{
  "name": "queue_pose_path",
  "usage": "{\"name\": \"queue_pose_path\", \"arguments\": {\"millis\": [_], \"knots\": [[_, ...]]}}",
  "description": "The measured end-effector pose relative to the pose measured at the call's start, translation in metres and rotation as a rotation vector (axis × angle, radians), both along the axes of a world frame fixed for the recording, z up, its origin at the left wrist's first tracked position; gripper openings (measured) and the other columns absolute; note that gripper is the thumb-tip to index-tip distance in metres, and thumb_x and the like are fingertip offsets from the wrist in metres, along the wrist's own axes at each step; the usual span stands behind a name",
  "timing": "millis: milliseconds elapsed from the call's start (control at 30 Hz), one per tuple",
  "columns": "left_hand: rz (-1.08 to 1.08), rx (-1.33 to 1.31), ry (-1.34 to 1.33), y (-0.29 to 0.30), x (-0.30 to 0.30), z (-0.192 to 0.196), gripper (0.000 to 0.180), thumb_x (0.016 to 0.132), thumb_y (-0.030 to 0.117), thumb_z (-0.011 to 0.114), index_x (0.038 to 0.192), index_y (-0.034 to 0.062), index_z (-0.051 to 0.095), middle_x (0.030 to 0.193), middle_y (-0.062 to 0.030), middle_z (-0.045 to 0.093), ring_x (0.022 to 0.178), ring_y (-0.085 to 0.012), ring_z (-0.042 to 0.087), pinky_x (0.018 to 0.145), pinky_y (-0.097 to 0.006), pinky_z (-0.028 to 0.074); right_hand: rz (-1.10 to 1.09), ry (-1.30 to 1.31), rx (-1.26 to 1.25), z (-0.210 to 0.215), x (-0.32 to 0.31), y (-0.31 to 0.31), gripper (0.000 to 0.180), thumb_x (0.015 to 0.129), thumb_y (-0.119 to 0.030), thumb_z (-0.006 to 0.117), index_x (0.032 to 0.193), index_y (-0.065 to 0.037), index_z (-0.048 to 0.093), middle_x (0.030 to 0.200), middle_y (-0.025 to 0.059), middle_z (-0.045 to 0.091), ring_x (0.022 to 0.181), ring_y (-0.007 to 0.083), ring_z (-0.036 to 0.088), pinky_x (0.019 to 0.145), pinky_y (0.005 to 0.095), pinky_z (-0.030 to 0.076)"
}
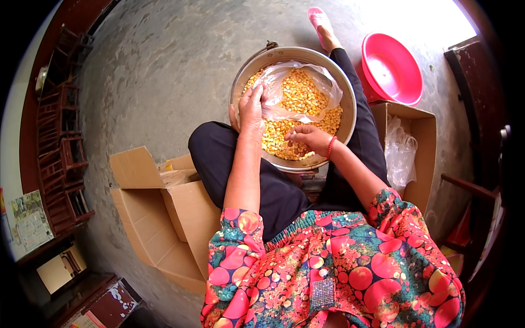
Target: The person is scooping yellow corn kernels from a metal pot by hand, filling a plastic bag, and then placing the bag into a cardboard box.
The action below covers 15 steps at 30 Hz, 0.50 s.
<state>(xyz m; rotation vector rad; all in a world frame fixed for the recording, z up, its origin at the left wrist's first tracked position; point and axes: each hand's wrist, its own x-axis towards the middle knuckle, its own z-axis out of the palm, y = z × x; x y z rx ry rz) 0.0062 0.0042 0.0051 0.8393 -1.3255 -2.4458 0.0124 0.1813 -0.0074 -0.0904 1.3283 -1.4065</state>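
Note:
A wide metal pot (298, 53) sits between my legs with loose yellow corn kernels (276, 143) in it. Inside the pot, a clear plastic bag (276, 72), its mouth spread, holds more kernels. My left hand (252, 109) is closed on the bag's left edge and keeps it raised. Over the loose kernels at the pot's near right side is my right hand (310, 139), fingers curled and thumb tucked in. A pale kernel shows at its fingertips; how much lies in the palm is hidden. A red bead bracelet (332, 147) circles that wrist.
On my left stands an open cardboard box (191, 210). To my right another box (424, 158) holds crumpled clear plastic bags (400, 153), with a pink basin (396, 71) beyond it. Small wooden chairs (71, 153) line the far left wall. The floor (164, 65) is grey concrete.

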Motion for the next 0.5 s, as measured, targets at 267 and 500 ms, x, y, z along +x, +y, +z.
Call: {"name": "queue_pose_path", "arguments": {"millis": [267,500], "knots": [[-0.006,-0.029,-0.03,0.002,0.0,0.0,0.013,0.079,0.016,0.055,0.084,0.004,0.058,0.068,0.0026,0.052,0.06,-0.0036,0.045,0.054,-0.017,0.037,-0.359,-0.074,-0.278,0.042,-0.037,-0.006,0.026,0.086,-0.019,0.045,0.106,-0.003,0.047,0.089,0.0048,0.054,0.07,0.0107,0.054,0.057,0.0209,0.047],[-0.045,-0.01,-0.014,0.0,0.001,0.002,0.013,0.078,0.017,0.055,0.082,0.0052,0.058,0.063,0.0034,0.048,0.057,-0.0036,0.043,0.052,-0.017,0.035,-0.155,0.775,0.091,0.039,-0.058,-0.012,0.029,0.082,-0.015,0.046,0.109,-0.006,0.047,0.099,0.0026,0.05,0.077,0.0086,0.052,0.059,0.0223,0.047]]}}
